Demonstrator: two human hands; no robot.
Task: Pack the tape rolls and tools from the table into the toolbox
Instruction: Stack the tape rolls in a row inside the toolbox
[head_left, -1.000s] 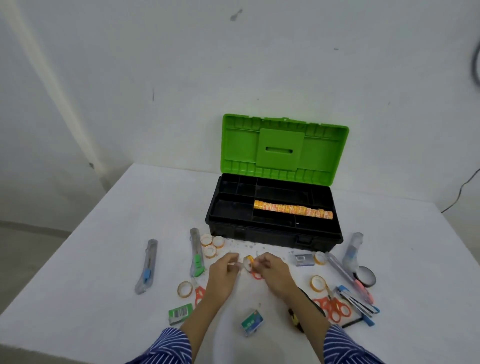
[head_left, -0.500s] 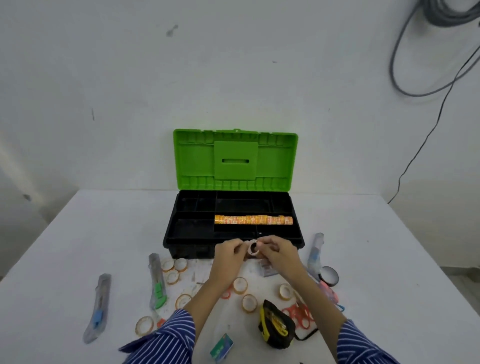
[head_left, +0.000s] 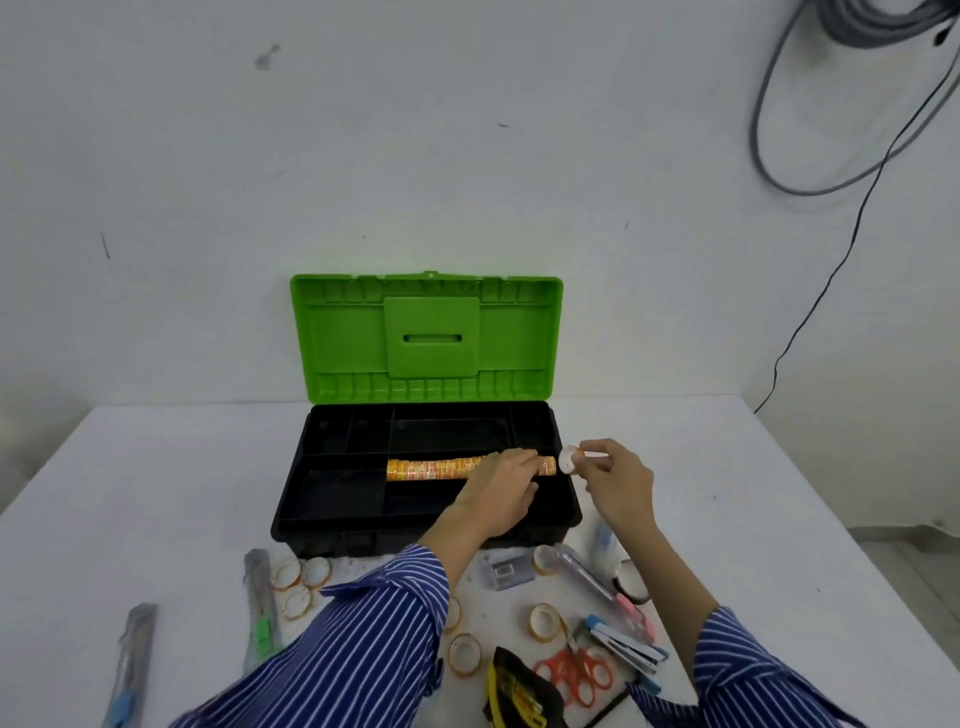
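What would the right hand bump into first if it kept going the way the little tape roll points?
Probably the row of rolls in the toolbox. The right hand holds a small roll just off its right end, where the left hand rests. Depth is uncertain.

Orange tape stack (head_left: 436, 468) inside open toolbox (head_left: 332, 499)

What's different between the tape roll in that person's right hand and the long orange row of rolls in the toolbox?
The single tape roll is pale and pinched in the right hand just past the toolbox's right end; the orange row of rolls lies inside a compartment. The single roll is one short ring; the row is a long stack on its side, with the left hand resting on its right part. Both look like round tape rolls.
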